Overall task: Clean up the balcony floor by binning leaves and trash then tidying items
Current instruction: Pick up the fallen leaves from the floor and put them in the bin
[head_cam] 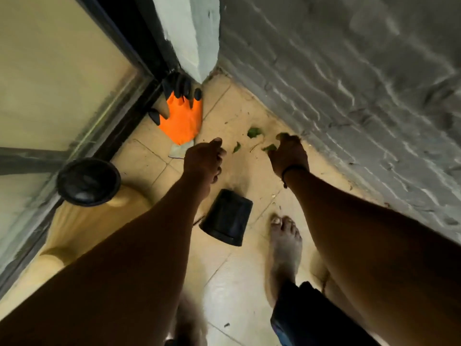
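Green leaves lie on the tan tiled floor near the grey wall: one leaf (pixel 254 132) sits free, a small one (pixel 236 147) lies between my hands. My right hand (pixel 288 154) reaches down by the wall with its fingers curled round green leaves (pixel 270 147). My left hand (pixel 204 159) hovers over the floor with its fingers loosely curled; I see nothing in it. An orange glove with black fingertips (pixel 182 116) lies in the corner, on top of a pale scrap (pixel 177 151).
A black pot (pixel 228 217) lies on its side near my bare foot (pixel 285 243). Another black pot (pixel 88 182) stands upright by the glass door frame (pixel 129 116) on the left. The rough grey wall (pixel 361 83) runs along the right.
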